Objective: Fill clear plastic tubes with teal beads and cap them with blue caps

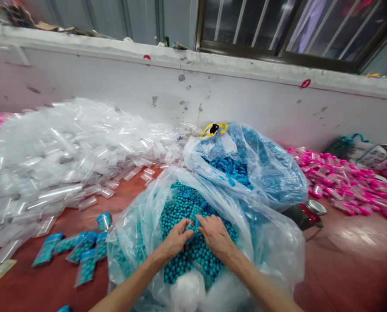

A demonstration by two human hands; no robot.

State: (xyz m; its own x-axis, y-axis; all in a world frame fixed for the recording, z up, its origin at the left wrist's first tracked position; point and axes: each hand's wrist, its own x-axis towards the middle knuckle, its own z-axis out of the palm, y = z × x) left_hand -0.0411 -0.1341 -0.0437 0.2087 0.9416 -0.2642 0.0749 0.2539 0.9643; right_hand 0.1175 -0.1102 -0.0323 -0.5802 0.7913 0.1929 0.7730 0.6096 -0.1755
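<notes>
Turquoise beads beneath the fingers

Turquoise beads: small, round, smooth, loose; lie heaped by the hundreds in the gaping mouth of a clear plastic bag, parted a bit by a dip near the middle, spread from far lip to near edge. As for the bag: thin, see-through, crumpled all round, slumped wide on the red surface, rim folded outward and creased, near edge bulging whitish, more turquoise showing through the left wall.
</notes>
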